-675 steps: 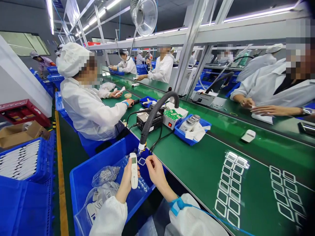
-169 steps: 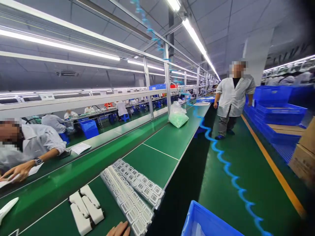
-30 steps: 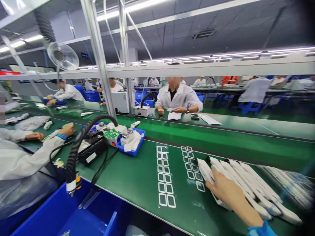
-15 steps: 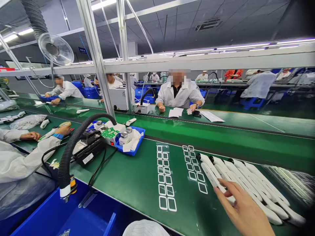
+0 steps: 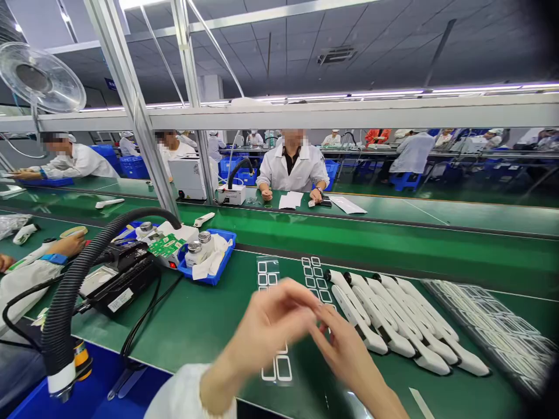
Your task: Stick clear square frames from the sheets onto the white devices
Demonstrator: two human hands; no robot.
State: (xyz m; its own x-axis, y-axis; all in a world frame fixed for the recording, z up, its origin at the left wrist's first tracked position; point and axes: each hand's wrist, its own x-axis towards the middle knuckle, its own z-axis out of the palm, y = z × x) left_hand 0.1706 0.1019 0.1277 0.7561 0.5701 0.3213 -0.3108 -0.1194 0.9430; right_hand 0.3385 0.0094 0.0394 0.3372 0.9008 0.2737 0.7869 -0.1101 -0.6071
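Note:
My left hand [image 5: 268, 323] and my right hand [image 5: 347, 349] meet at the fingertips above the green bench. The left is partly smeared by motion. Both have their fingers pinched together, and anything between them is hidden or too small to make out. Under and behind the hands lies a clear strip of white square frames [image 5: 284, 368], partly covered by my left hand. A second strip of frames [image 5: 315, 270] runs behind my fingers. Just right of my right hand, several white handheld device housings [image 5: 375, 340] lie side by side at a slant.
Stacked sheets of white frames [image 5: 493, 326] lie at the right. A blue tray [image 5: 225, 262] holds metal-topped bottles, beside a black hose [image 5: 61, 308] and a black device [image 5: 126, 273]. A narrow pale strip [image 5: 421, 402] lies near the front edge. A co-worker [image 5: 292, 166] sits opposite.
My left hand has come into view and met my right. The right hand has left the white housings and moved left. The view has turned right.

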